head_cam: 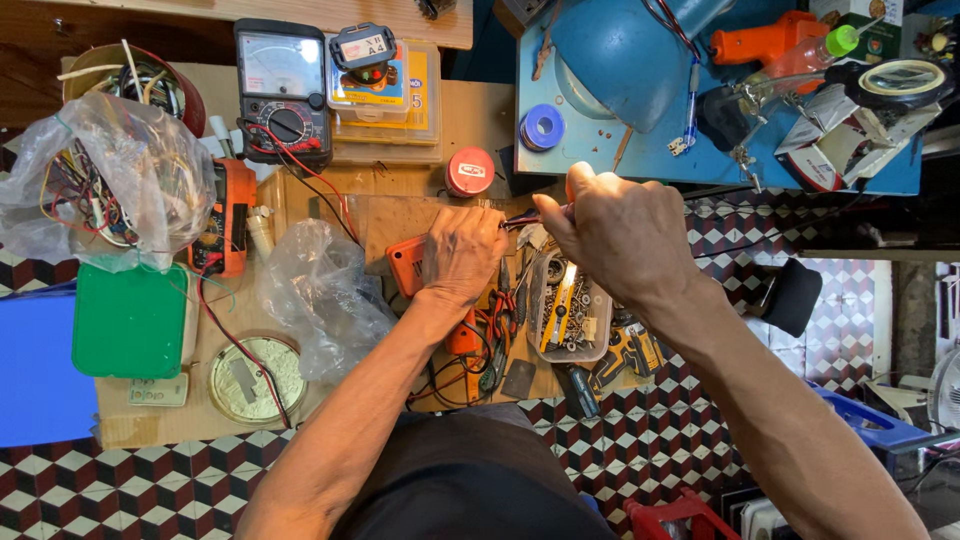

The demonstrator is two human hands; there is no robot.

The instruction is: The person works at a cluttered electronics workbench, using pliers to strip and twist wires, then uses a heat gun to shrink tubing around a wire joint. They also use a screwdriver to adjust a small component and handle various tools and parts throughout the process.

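My left hand [462,252] rests knuckles-up on an orange plastic housing [405,265] on the wooden board, fingers curled over something small I cannot make out. My right hand [618,232] is closed around an orange-handled tool [570,186], its dark tip [520,222] pointing left toward my left fingers. Just below my hands sits a clear tray of screws and small parts [568,322], with pliers and screwdrivers [500,320] lying beside it.
An analog multimeter [283,90] with red and black leads, an orange meter [228,215], bags of wires [100,185], a green box [130,320], a round tin [257,378], a red tin [470,170] and a blue lamp [615,55] crowd the bench. Checkered floor tiles lie below.
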